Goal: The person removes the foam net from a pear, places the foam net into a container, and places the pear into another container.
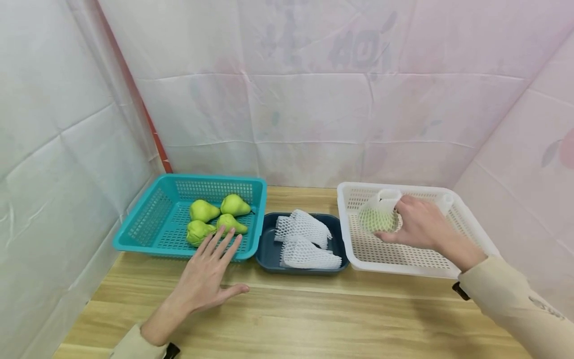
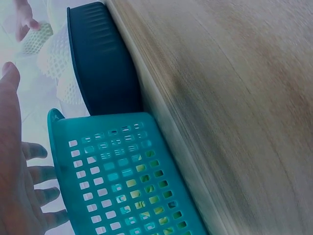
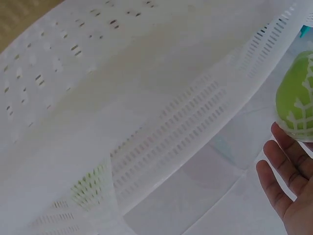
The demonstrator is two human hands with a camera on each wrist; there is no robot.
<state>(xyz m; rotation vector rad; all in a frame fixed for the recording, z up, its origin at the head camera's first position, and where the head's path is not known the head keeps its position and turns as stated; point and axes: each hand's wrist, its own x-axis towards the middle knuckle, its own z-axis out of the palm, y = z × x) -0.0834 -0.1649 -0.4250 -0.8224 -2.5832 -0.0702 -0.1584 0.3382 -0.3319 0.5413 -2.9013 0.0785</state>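
My right hand [image 1: 419, 224] grips a green pear [image 1: 375, 219] sleeved in a white foam net, over the white basket [image 1: 405, 270]. The net's open end stands up beside the thumb side of the hand. In the right wrist view the netted pear [image 3: 295, 93] shows at the right edge, partly cut off. My left hand [image 1: 204, 281] is spread flat, holding nothing, with its fingertips over the near rim of the teal basket [image 1: 148, 237]. Several bare green pears [image 1: 204, 211] lie in that basket, just beyond the fingers.
Between the baskets stands a dark blue tray [image 1: 267, 262] holding white foam nets [image 1: 309, 253]. Another white foam net [image 1: 445, 203] is at the white basket's far right, mostly behind my right hand. All stand on a wooden table [image 1: 305, 319], with hanging sheets [image 1: 309, 109] behind.
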